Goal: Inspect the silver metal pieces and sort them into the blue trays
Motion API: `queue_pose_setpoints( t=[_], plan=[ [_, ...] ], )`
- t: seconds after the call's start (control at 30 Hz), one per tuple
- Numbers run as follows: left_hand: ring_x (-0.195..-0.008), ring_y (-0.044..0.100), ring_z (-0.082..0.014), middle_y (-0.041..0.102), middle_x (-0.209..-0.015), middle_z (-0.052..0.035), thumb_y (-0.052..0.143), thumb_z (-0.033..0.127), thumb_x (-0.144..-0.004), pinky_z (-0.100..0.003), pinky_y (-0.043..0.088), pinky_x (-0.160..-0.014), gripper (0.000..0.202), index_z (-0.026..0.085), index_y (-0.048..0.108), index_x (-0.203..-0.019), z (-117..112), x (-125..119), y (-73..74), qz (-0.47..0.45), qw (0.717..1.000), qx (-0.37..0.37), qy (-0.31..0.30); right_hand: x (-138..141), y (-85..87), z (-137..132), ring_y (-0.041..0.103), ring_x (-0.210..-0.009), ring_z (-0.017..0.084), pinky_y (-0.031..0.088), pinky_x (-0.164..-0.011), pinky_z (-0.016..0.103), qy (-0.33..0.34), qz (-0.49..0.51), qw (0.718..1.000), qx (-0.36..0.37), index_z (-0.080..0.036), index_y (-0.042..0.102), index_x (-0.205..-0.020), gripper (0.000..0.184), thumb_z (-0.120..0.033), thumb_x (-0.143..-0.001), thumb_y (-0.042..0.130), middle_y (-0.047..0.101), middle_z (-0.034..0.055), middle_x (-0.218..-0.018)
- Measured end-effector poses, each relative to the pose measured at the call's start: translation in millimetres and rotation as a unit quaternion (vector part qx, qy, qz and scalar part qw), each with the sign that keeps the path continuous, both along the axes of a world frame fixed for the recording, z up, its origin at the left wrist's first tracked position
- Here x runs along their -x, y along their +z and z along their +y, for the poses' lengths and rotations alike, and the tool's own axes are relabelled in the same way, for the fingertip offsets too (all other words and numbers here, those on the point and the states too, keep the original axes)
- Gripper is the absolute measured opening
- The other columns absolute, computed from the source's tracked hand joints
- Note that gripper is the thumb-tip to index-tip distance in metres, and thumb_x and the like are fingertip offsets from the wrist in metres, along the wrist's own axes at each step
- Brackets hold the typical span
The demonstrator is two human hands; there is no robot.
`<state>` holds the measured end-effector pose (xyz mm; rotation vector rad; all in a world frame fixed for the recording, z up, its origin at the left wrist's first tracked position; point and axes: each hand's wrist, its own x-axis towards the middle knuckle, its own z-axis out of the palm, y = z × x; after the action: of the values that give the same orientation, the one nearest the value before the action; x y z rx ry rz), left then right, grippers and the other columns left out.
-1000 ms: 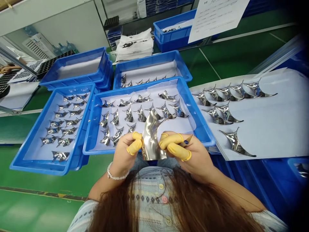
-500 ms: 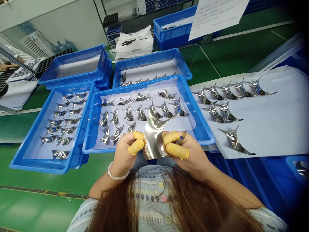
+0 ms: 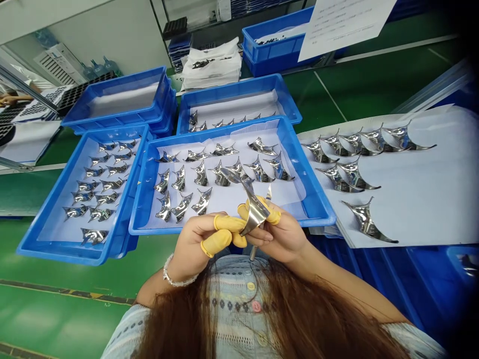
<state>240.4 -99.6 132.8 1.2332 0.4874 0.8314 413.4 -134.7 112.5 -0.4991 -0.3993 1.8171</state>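
Between my two hands is a shiny curved metal piece (image 3: 256,212) with pointed corners, now seen nearly edge-on. My left hand (image 3: 202,237) pinches its lower left side with fingers in yellow finger cots. On its other side, my right hand (image 3: 286,232), also in yellow finger cots, is closed on it. A slim tool with a pointed tip (image 3: 269,192) passes through the right hand; its thin shaft shows below, and its kind I cannot make out. Just beyond my hands, a blue tray (image 3: 318,202) lined with white paper holds several similar metal pieces (image 3: 221,174).
Another blue tray (image 3: 48,219) of metal pieces stands at the left. Behind are a tray (image 3: 239,89) with more pieces and stacked trays (image 3: 116,119). White paper (image 3: 419,199) at right carries several pieces. A printed sheet (image 3: 346,25) hangs at upper right. At far left, a co-worker's hand (image 3: 11,99) shows.
The metal piece has turned from its broad face to nearly edge-on. My hands have come closer together, and the tool in my right hand has swung more upright.
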Motion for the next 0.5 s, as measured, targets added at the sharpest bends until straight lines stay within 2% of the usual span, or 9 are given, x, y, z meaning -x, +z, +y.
queue_pose_setpoints(
  t=[0.17,0.27,0.37,0.5],
  plan=[
    [-0.070,0.067,-0.0181,0.073,-0.076,-0.0058,0.075,0.044,-0.085,-0.031,0.056,-0.067,0.024,0.021,0.082,-0.091,4.1,-0.5,-2.2,0.032,0.999,0.006,0.011,-0.6,2.5,-1.4,0.017,-0.037,0.001,0.015,-0.040,0.018,-0.014,-0.012,1.000,-0.006,-0.019,0.049,-0.072,0.039,-0.041,-0.077,0.081,0.051,-0.0093,-0.058],
    [-0.069,0.064,-0.0167,0.073,-0.076,-0.0056,0.075,0.045,-0.084,-0.029,0.055,-0.067,0.026,0.020,0.081,-0.084,8.9,-0.9,-5.1,0.044,0.998,0.018,0.033,-1.1,3.8,-3.2,0.017,-0.038,0.003,0.016,-0.041,0.020,-0.040,-0.048,0.998,-0.023,-0.020,0.052,-0.072,0.039,-0.045,-0.078,0.081,0.044,-0.0103,-0.054],
    [-0.066,0.062,-0.0157,0.072,-0.076,-0.0049,0.074,0.047,-0.085,-0.028,0.055,-0.063,0.028,0.021,0.081,-0.090,11.6,-1.1,-6.3,0.023,0.999,0.021,0.037,-0.8,2.5,-6.2,0.019,-0.041,0.005,0.017,-0.044,0.022,-0.071,-0.113,0.989,-0.065,-0.020,0.052,-0.069,0.041,-0.050,-0.081,0.078,0.035,-0.0103,-0.049],
    [-0.066,0.061,-0.0161,0.070,-0.076,-0.0052,0.079,0.051,-0.078,-0.027,0.053,-0.059,0.034,0.020,0.082,-0.092,12.1,0.2,-5.5,0.024,0.999,0.003,0.045,-2.6,0.8,-10.5,0.028,-0.048,0.009,0.022,-0.047,0.025,-0.110,-0.218,0.964,-0.109,-0.020,0.060,-0.073,0.039,-0.054,-0.083,0.075,0.043,-0.0053,-0.058]
  ],
)
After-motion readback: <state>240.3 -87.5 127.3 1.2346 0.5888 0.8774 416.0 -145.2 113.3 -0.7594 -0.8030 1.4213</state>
